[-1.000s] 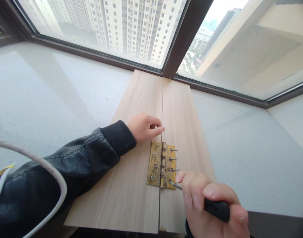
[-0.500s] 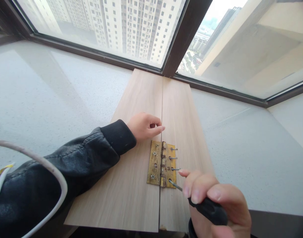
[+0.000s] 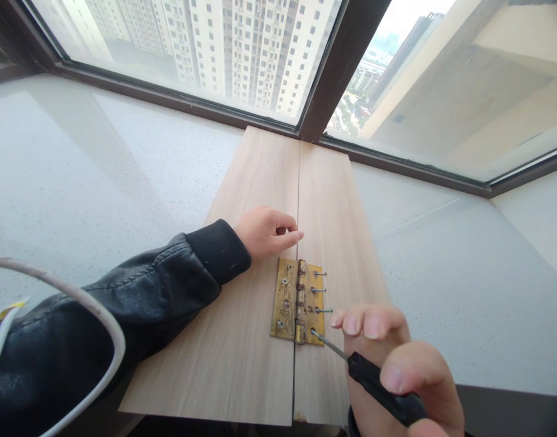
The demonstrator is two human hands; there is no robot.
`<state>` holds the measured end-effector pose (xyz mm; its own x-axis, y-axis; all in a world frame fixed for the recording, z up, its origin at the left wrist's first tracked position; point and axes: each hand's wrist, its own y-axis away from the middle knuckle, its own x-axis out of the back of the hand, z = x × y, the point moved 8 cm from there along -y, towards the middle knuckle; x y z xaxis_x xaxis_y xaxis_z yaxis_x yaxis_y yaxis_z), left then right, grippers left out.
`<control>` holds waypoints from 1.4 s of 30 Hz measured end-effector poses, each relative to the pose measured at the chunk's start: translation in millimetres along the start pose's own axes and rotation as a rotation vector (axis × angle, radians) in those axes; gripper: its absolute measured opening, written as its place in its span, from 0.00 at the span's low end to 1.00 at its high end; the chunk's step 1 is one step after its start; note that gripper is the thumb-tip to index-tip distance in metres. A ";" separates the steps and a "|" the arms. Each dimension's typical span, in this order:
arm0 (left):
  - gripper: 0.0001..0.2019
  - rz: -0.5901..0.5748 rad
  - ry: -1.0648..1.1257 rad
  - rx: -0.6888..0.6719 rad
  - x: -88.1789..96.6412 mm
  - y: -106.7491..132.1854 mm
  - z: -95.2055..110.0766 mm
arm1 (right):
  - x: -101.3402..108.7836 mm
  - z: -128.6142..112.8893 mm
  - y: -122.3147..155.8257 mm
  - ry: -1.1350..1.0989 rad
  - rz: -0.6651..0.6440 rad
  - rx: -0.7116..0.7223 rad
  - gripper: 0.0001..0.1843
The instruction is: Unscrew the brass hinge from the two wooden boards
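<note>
A brass-coloured hinge point(image 3: 285, 303) lies across the seam between two pale wooden boards. Screws sit low in its left leaf, while several screws point(image 3: 324, 311) stand up along the right leaf. My right hand point(image 3: 415, 358) holds a screwdriver point(image 3: 373, 379) with a black handle, the thumb on the handle and several fingers lifted off it. Its shaft slants to the lowest hole of the right leaf; whether a screw is under the tip I cannot tell. Just beyond the hinge, my left hand point(image 3: 271, 232) rests on the boards, loosely curled with nothing in it.
The left board point(image 3: 214, 364) and right board point(image 3: 342, 212) lie on a white sill point(image 3: 160, 158), their far ends at the brown window frame point(image 3: 312, 115). A white cable point(image 3: 109, 315) loops at lower left, in front of my left sleeve.
The fingers of my right hand have opened away from the screwdriver handle, showing more of the handle and shaft. My left hand stays where it was.
</note>
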<state>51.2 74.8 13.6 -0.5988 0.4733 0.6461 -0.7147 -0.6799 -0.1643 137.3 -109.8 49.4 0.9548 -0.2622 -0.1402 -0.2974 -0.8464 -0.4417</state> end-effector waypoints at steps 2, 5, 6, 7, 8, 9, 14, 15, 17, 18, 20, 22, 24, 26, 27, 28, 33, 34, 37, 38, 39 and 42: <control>0.14 0.001 0.002 -0.002 -0.2 0.2 0.0 | 2.9 -1.2 -2.6 0.019 -0.008 0.032 0.14; 0.14 -0.003 0.006 -0.001 -1.3 0.2 -1.1 | 1.0 -3.2 -5.6 -0.014 -0.059 0.046 0.16; 0.14 -0.003 0.007 0.000 -1.7 0.2 -1.6 | 0.2 -3.1 -6.2 -0.029 -0.062 0.034 0.16; 0.14 -0.003 0.010 0.001 -1.9 0.1 -2.2 | -0.9 -1.7 -6.6 -0.048 -0.058 0.004 0.16; 0.14 -0.002 0.012 0.002 -2.1 0.1 -2.6 | -2.4 1.0 -6.6 -0.067 -0.051 -0.041 0.16; 0.14 0.000 0.014 0.004 -2.2 0.0 -3.1 | -4.4 3.6 -6.2 -0.083 -0.046 -0.083 0.17; 0.14 -0.002 0.012 0.007 -1.6 0.1 -2.5 | -10.0 4.5 -2.2 -0.076 -0.011 -0.110 0.16; 0.14 -0.004 0.010 0.005 -1.4 0.2 -2.1 | -9.2 4.1 -1.2 -0.081 -0.010 -0.098 0.14; 0.14 -0.006 0.008 0.005 -1.0 0.2 -1.6 | -6.3 2.1 0.4 -0.088 -0.028 -0.053 0.11; 0.14 -0.006 0.007 0.004 -0.9 0.3 -1.4 | -3.5 0.9 0.8 -0.074 -0.032 -0.025 0.10; 0.14 -0.003 0.005 0.002 -0.6 0.4 -1.2 | 3.5 -1.8 0.7 -0.017 -0.028 0.030 0.09; 0.14 -0.002 0.005 0.000 -0.6 0.5 -1.2 | 7.7 -2.8 -0.3 0.029 -0.033 0.056 0.11; 0.14 -0.001 0.008 0.003 -0.6 0.7 -1.4 | 8.8 -2.0 -1.6 0.024 -0.035 0.047 0.15; 0.14 -0.003 0.009 0.006 -0.7 0.8 -1.5 | 10.3 -1.0 -2.2 -0.009 0.006 0.033 0.17; 0.14 -0.004 0.009 0.007 -0.6 0.8 -1.5 | 11.4 -0.9 -2.1 -0.021 0.039 0.032 0.18; 0.14 -0.004 0.008 0.008 -0.5 0.8 -1.5 | 11.5 -0.8 -1.8 -0.026 0.058 0.033 0.18; 0.13 -0.008 0.014 0.013 -0.6 0.5 -1.3 | 17.2 -10.9 -2.6 0.094 0.133 0.131 0.13; 0.13 -0.008 0.016 0.013 -0.7 0.4 -1.3 | 21.7 -13.4 -4.4 0.118 0.177 0.140 0.12; 0.13 -0.005 0.014 0.012 -0.6 0.1 -1.3 | 33.5 -20.3 -17.1 0.145 0.304 0.126 0.11; 0.13 -0.004 0.012 0.013 -0.5 0.0 -1.3 | 34.9 -23.0 -23.8 0.155 0.328 0.122 0.10; 0.13 -0.003 0.011 0.014 -0.3 -0.1 -1.3 | 34.3 -24.8 -31.7 0.169 0.331 0.113 0.11; 0.13 -0.004 0.018 0.011 0.4 0.0 0.0 | 19.3 -25.6 -57.8 0.224 0.197 0.107 0.09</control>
<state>51.0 75.0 14.0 -0.6020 0.4861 0.6335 -0.7132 -0.6841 -0.1529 172.9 -77.8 94.9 0.8523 -0.5216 -0.0388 -0.4635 -0.7188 -0.5181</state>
